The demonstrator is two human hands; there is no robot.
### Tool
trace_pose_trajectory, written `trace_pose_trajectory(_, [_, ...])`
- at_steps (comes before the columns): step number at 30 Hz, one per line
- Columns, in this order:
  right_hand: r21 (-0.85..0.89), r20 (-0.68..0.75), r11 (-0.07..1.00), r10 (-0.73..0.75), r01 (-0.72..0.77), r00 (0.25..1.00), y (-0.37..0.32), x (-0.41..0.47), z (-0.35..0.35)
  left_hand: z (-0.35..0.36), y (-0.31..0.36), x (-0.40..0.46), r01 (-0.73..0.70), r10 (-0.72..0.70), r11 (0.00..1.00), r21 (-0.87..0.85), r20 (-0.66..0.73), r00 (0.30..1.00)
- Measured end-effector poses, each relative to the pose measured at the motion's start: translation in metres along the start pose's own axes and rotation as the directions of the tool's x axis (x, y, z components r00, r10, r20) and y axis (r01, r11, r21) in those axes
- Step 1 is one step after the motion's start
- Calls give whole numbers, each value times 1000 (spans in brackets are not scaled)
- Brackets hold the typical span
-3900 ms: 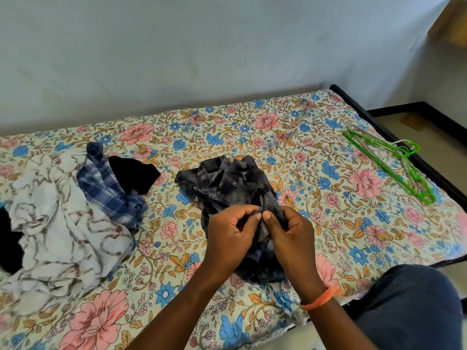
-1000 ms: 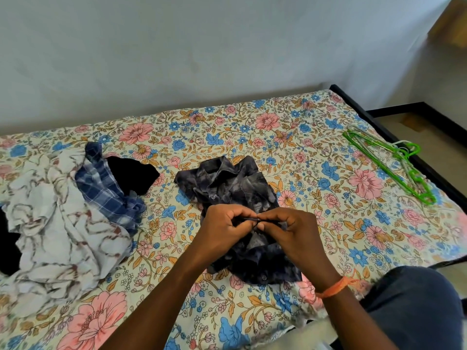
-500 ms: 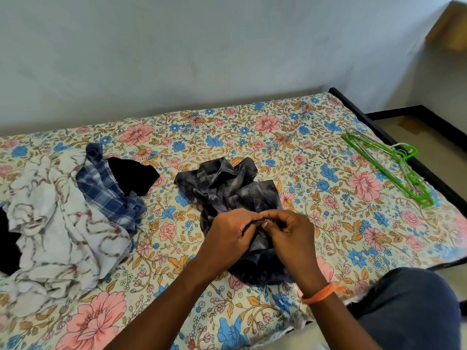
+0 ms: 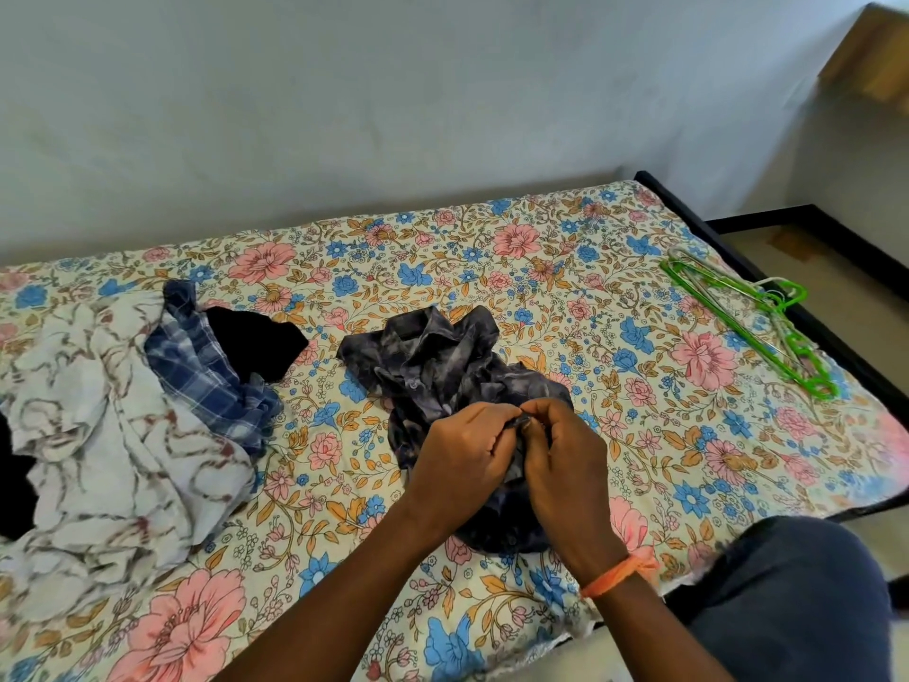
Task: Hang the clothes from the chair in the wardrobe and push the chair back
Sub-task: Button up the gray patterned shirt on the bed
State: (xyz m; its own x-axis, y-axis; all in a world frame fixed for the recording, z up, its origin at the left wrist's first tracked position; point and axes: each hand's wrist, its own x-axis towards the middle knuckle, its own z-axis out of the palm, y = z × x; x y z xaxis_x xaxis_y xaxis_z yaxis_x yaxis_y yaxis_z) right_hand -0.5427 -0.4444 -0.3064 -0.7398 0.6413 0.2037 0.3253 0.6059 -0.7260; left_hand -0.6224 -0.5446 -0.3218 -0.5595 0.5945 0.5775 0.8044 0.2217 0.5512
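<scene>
Left hand (image 4: 462, 447) and right hand (image 4: 560, 452) both pinch the dark shirt's (image 4: 433, 366) front edge; risk: fabric slipping from fingertips, leaving the shirt crumpled before hanging.

Floral bed (image 4: 516, 248), dark shirt (image 4: 433, 366), clothes pile (image 4: 113, 425), green hangers (image 4: 752, 317)

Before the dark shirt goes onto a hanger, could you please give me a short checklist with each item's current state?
1. Both hands hold the shirt: ok; left hand and right hand pinch the dark shirt together.
2. Shirt spread flat: not ok; it lies crumpled on the bed.
3. Buttons undone: cannot tell.
4. Hangers available: ok; green hangers lie at the bed's right edge.
5. A hand free to take one: not ok.
</scene>
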Motion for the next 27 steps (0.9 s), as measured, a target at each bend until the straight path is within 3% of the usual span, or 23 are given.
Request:
trace_pose_trajectory(5, [40, 66, 997, 69, -71, 995, 14, 6, 0, 5, -3, 4, 136, -134, 990, -33, 70, 989])
trace_pose_trajectory(9, [204, 130, 974, 78, -103, 988, 19, 10, -3, 6, -8, 8, 263, -242, 954, -143, 148, 959])
trace_pose_trajectory(13, [268, 159, 955, 86, -127, 984, 19, 9, -6, 5, -13, 12, 205, -178, 972, -114, 212, 961])
trace_pose_trajectory(19, [472, 255, 824, 211, -312, 944, 8, 17, -14, 6, -19, 14, 66, -72, 997, 49, 136, 988])
trace_pose_trajectory(24, [410, 410, 885, 38, -222, 911, 16, 30, -31, 10, -15, 11, -77, 60, 988, 133, 125, 990])
trace_pose_trajectory(27, [384, 491, 898, 0, -216, 871, 20, 39, -37, 11, -14, 11, -73, 59, 988, 139, 106, 993])
